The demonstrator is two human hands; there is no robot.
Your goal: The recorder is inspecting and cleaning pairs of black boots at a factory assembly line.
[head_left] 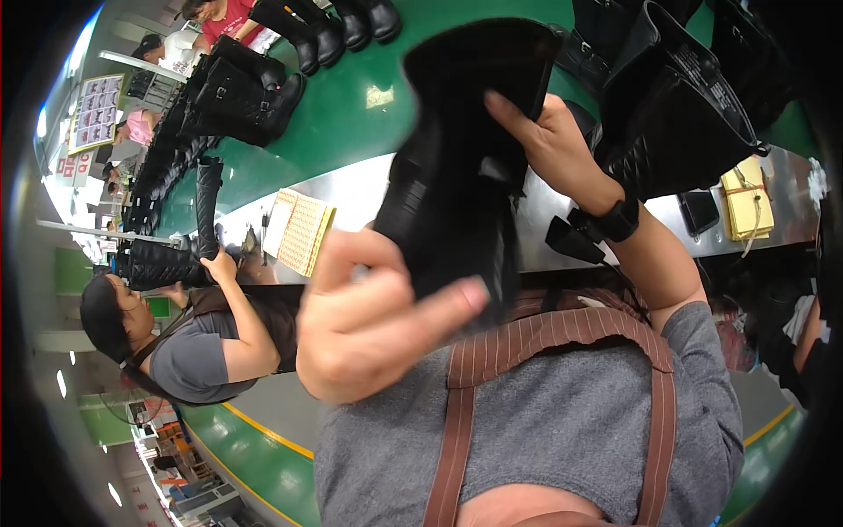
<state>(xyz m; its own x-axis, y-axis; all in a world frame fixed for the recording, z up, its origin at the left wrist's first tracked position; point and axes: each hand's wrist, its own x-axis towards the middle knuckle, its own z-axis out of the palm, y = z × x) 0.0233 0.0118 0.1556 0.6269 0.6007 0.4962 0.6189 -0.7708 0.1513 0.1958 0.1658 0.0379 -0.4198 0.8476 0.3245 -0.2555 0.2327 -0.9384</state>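
Note:
A tall black boot (457,149) is held up in front of me over the bench. My right hand (562,145) grips its upper edge, thumb lying on the black surface and the fingers behind it. A dark band is around that wrist. Closer to the camera and lower left, my left hand (369,325) is raised in front of the boot. It is a little blurred, with fingers curled and one digit stretched toward the right. A small pale spot shows between the curled fingers; what it is cannot be made out.
The metal bench (351,189) carries a printed paper pad (299,233), a black phone (699,212) and a tied yellow bundle (746,202). Black boots (672,105) stand at right, more boots (241,97) at far left. A co-worker (202,334) handles a boot at left.

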